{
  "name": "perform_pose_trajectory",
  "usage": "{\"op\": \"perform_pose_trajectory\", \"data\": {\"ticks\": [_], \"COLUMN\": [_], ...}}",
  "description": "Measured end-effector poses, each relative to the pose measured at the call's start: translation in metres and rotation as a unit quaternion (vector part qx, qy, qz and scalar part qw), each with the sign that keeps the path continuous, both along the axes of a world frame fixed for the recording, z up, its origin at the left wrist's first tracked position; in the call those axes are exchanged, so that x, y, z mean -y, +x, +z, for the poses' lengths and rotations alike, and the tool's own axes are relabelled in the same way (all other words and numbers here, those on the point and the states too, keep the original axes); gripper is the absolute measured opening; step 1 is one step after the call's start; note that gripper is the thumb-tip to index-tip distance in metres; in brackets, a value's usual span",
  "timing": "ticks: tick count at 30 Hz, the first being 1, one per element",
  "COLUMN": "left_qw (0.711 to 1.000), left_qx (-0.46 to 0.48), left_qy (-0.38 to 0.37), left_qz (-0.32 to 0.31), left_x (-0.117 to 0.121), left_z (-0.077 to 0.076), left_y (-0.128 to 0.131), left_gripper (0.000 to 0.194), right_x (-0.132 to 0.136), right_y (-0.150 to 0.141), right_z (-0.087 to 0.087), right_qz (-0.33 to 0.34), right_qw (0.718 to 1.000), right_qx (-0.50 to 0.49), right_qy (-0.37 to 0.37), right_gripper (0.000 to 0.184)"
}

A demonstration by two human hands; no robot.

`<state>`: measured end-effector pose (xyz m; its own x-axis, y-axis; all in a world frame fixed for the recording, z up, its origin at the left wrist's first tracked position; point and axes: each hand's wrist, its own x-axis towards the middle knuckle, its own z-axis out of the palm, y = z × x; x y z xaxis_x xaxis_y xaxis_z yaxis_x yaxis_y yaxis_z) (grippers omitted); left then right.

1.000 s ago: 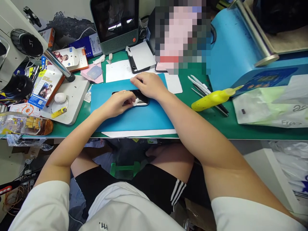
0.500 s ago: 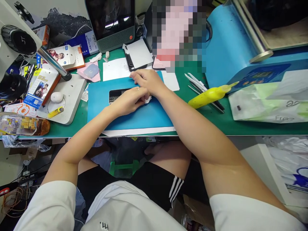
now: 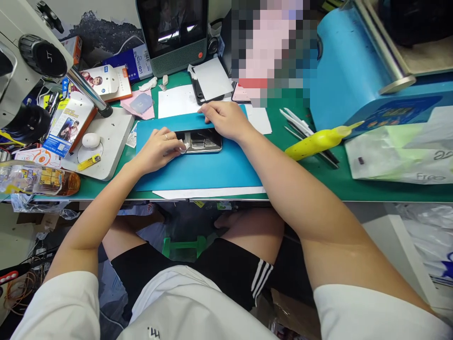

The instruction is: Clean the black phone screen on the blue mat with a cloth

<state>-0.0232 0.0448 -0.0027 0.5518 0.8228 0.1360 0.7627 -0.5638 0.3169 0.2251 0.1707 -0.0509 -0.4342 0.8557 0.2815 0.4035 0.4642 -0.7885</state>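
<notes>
A phone [image 3: 204, 143] with a black-edged frame lies lengthwise on the blue mat [image 3: 201, 174], its surface showing bright streaked reflections. Over its left end is my left hand [image 3: 158, 150], a ring on one finger, with the fingertips pinched around a small white tissue [image 3: 184, 147] that touches the phone. My right hand [image 3: 228, 122] is closed over the phone's far right corner, holding it against the mat. Its thumb points left along the far edge, and the other fingertips are partly hidden.
Behind the mat lie a white card [image 3: 213, 78] on a black phone-like item and a screen device [image 3: 173, 38]. Left are a microscope stand [image 3: 109, 141], boxes and a bottle [image 3: 40, 179]. Right are a yellow squeeze bottle [image 3: 314, 142], tweezers-like tools [image 3: 300, 125] and a blue machine [image 3: 354, 71].
My left hand has slid left with the tissue, from the phone's right end to its left end, uncovering the phone's right part. My right hand stays at the far right corner.
</notes>
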Motion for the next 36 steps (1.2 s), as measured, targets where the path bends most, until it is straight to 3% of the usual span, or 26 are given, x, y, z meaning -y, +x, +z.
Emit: {"op": "perform_pose_trajectory", "data": {"ticks": [5,10,16,24,29,36], "left_qw": [1.000,0.998,0.978,0.941,0.941,0.954], "left_qx": [0.000,0.027,0.102,0.176,0.176,0.126], "left_qy": [-0.008,-0.039,-0.106,-0.121,-0.098,-0.017], "left_qz": [0.024,0.040,0.146,0.264,0.272,0.272], "left_x": [0.004,0.004,0.007,-0.032,-0.045,-0.027], "left_z": [0.003,0.006,0.009,0.005,0.004,-0.004], "left_y": [-0.019,-0.022,-0.014,-0.002,0.003,-0.007], "left_gripper": [0.019,0.030,0.052,0.063,0.058,0.042], "right_x": [0.001,0.001,0.002,0.002,0.002,0.002], "right_y": [0.000,0.000,0.000,0.001,0.001,0.001], "right_z": [0.000,0.002,0.002,0.004,0.005,0.007], "right_qz": [0.003,0.005,0.003,0.005,0.009,0.012], "right_qw": [1.000,1.000,1.000,1.000,1.000,1.000], "right_qx": [-0.013,-0.010,-0.006,0.001,-0.004,0.002], "right_qy": [-0.012,-0.017,-0.018,-0.023,-0.027,-0.028], "right_gripper": [0.078,0.079,0.073,0.081,0.080,0.078]}}
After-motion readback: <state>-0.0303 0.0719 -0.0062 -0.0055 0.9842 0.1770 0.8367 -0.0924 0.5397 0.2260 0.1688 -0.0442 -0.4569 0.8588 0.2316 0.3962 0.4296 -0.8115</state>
